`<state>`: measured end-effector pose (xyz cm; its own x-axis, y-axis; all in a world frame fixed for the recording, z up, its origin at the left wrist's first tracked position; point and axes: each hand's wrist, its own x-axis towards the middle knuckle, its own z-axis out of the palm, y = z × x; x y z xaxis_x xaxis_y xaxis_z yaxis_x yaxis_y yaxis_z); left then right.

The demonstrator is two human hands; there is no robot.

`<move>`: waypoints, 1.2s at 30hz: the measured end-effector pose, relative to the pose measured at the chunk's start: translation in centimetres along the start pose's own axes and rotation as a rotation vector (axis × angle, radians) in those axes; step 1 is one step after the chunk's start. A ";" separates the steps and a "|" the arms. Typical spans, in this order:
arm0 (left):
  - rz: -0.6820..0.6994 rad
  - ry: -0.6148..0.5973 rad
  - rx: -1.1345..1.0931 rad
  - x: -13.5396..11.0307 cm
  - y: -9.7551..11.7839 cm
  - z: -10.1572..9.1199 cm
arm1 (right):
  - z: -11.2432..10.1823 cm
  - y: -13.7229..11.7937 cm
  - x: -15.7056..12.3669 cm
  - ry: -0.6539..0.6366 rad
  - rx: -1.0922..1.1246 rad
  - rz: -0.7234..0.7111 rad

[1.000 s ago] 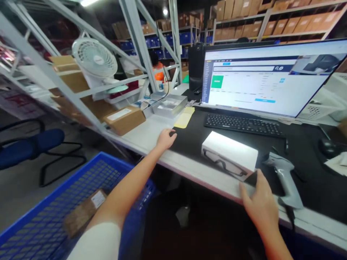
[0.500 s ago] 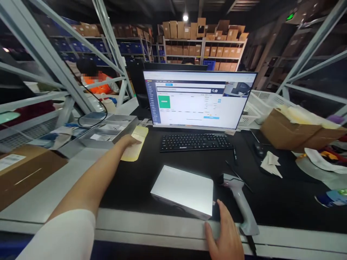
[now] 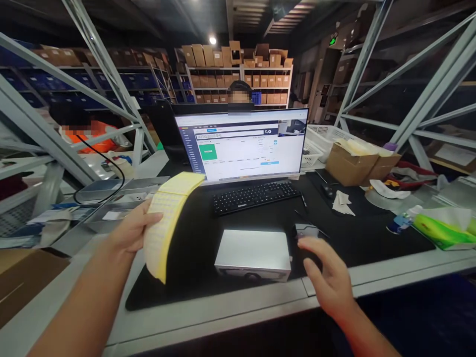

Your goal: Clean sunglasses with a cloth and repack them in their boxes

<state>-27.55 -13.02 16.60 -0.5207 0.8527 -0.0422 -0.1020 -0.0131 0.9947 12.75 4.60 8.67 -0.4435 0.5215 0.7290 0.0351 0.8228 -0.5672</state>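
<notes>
My left hand [image 3: 139, 223] pinches a yellow-edged label sheet [image 3: 163, 213] between thumb and fingers, holding it raised and curved above the left of the black desk mat [image 3: 193, 267]. A white box [image 3: 253, 250] lies in front of me near the mat's front edge. To its right hovers my right hand [image 3: 329, 277], with thumb and fingers apart and nothing between them. Behind its fingertips, partly covered by the hand, is a barcode scanner [image 3: 307, 231]. A black keyboard [image 3: 255, 197] rests in front of the lit monitor [image 3: 241, 148].
On the right are a mouse [image 3: 327, 190], a crumpled tissue [image 3: 342, 203], a small bottle [image 3: 404, 220] and a green tissue pack [image 3: 444, 230]. Grey trays [image 3: 122, 208] and a cardboard box [image 3: 29, 272] line the left. An open carton [image 3: 351, 161] stands back right. Two people are beyond the desk.
My left hand has lifted the label sheet off the mat toward me. My right hand has moved from the box's near right corner up over the scanner. The view has turned right.
</notes>
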 end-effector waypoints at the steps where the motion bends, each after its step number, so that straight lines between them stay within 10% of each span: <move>1: 0.038 -0.049 -0.010 -0.4 0.0 1.4 | 0.0 -1.6 2.5 -0.036 0.072 -0.053; 5: 0.153 -0.272 0.068 -0.4 0.0 8.0 | 2.8 -5.7 11.0 -0.159 0.055 -0.102; 9: 0.225 -0.451 0.106 0.9 -0.3 11.9 | 6.5 -4.1 15.5 -0.190 -0.038 0.072; 18: 0.081 -0.596 0.070 4.1 -2.6 11.0 | 8.7 1.1 17.6 -0.543 0.486 0.433; 25: -0.013 -0.427 0.008 4.8 -4.2 13.2 | 8.3 0.1 17.0 -0.573 0.091 0.338; 36: 0.273 -0.390 0.574 2.8 -2.2 12.5 | 7.7 -1.1 15.9 -0.669 -0.064 0.168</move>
<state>-18.15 -4.09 15.50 -0.1144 0.9831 0.1432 0.5020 -0.0671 0.8623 -1.23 10.19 17.93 -0.8836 0.4085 0.2288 0.1953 0.7657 -0.6128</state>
